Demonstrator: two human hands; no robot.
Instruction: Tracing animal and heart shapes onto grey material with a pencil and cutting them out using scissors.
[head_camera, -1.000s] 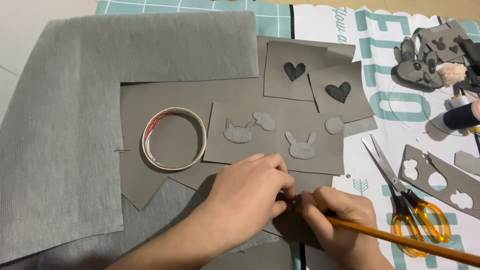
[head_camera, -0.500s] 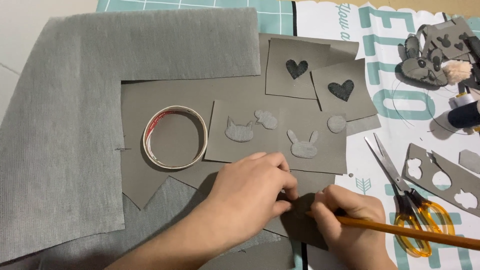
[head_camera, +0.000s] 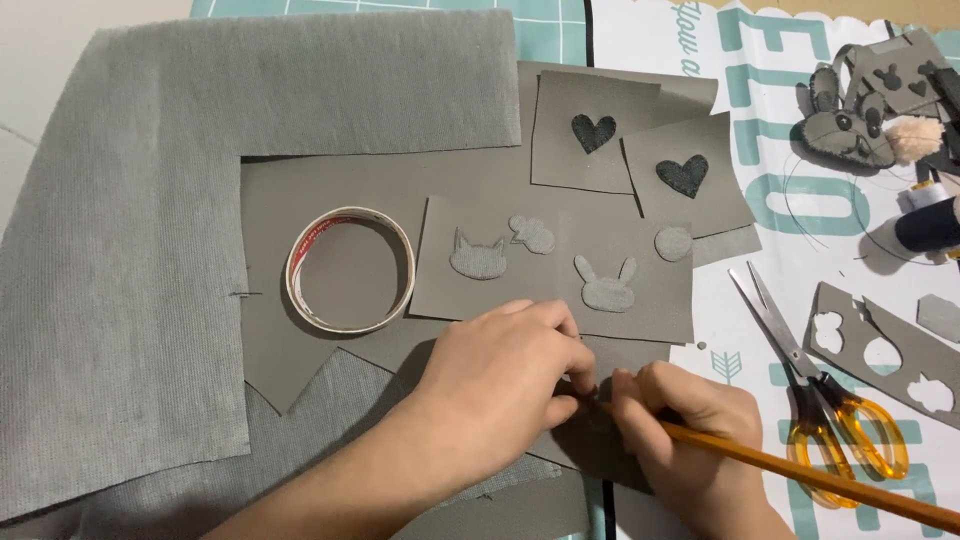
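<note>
Two hands work at the lower centre of the frame. The left hand lies curled, fingers pressed down on a grey sheet, pinning something small that its fingers hide. The right hand is closed in a writing grip around one yellow pencil, whose tip meets the sheet just beside the left fingertips; the shaft runs off toward the lower right corner.

Four small pale grey cut-outs lie on a rectangular grey card above the hands: one cat head, one cloud-like piece, one rabbit head and one round piece. Two grey squares sit at upper centre, each bearing one dark heart. One tape roll, cream with a red inner rim, rests left of the card. One large grey cloth fills the left side. One pair of scissors with orange handles lies at right, blades shut. One grey strip with cut-out holes sits at the right edge. One grey toy rabbit head lies at upper right, on a white mat with teal lettering.
</note>
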